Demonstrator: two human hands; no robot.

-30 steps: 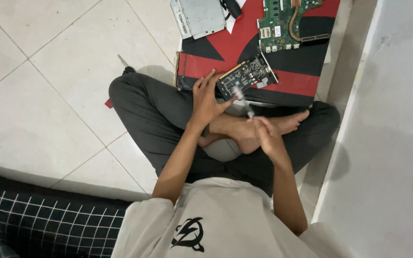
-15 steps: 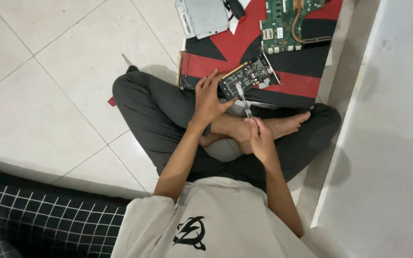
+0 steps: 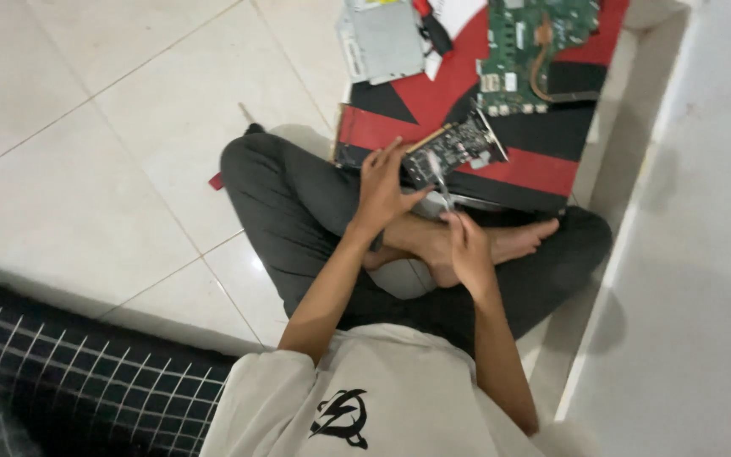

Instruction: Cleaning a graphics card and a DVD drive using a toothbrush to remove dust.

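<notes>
1. While I sit cross-legged on the tiled floor (image 3: 86,169), my left hand (image 3: 382,188) is closed on the near end of a small dark circuit card (image 3: 457,149), fingers wrapped over its edge, thumb underneath as far as I can tell.
2. My right hand (image 3: 469,245) is closed round the handle of a thin metal tool (image 3: 439,179), probably a small screwdriver; its tip meets the card just beyond my left fingertips.
3. The card sits tilted above my knees, its far end over the red and black mat (image 3: 543,165) just ahead of both grips.
4. Handling judgement: the card looks light and stiff, but fragile on its component face. It is best held by its bare edges, as my left hand does, never by the raised parts.
5. The tool looks slim and smooth, so it could slip off its mark; a firm pinch low on the handle suits it.
6. Beyond the card lie a green motherboard (image 3: 543,46) and, left of it, a grey metal drive casing (image 3: 380,41).
</notes>
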